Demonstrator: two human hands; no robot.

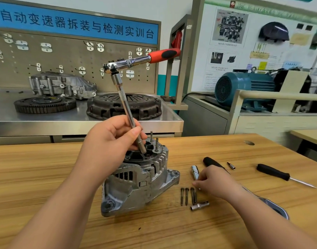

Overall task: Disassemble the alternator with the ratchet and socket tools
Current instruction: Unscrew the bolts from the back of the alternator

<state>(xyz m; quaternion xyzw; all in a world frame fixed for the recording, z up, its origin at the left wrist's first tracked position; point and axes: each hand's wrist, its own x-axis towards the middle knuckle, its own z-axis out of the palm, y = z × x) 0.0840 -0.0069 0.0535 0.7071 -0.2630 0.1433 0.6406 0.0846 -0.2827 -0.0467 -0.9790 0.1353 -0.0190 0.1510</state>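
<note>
A grey metal alternator [136,186] stands on the wooden table [46,177], rear end up, with two studs [154,141] sticking out of its top. My left hand [109,141] pinches the long extension bar [126,108] of the red-handled ratchet [163,55]; the bar leans left and its tip sits in the alternator's top. My right hand [213,182] rests on the table to the right, its fingertips on a chrome socket [195,172] and by several long bolts [188,195] laid side by side.
Another socket [200,205] lies below the bolts. A small bit [231,165], a black-handled screwdriver [283,177] and a black handle [213,163] lie to the right. A metal tray rim [278,210] shows under my right forearm. Behind stands a steel bench with a clutch plate [123,106].
</note>
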